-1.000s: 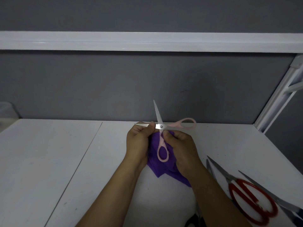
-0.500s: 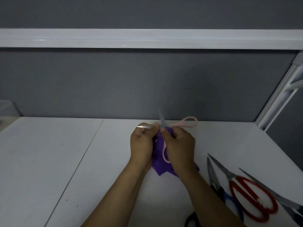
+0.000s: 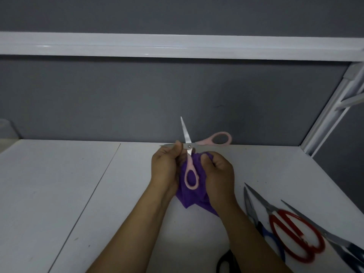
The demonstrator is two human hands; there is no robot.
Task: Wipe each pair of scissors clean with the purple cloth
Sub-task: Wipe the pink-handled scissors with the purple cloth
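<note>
Two hands: left (image 3: 164, 170) pinches leftward blade of pink scissors (image 3: 189, 146), other blade upright; right (image 3: 218, 174) clutches purple cloth (image 3: 192, 200).

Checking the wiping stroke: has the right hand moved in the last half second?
Yes. The right hand with the purple cloth has shifted slightly right, toward the red scissors lying on the table, uncovering the pink scissors pivot.

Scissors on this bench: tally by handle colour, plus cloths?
pink scissors: 1, held
red scissors: 1
blue scissors: 1
black scissors: 1, only the handle in view
dark-handled scissors: 1, right edge, colour unclear
purple cloth: 1
Total: 5 scissors, 1 cloth
</note>
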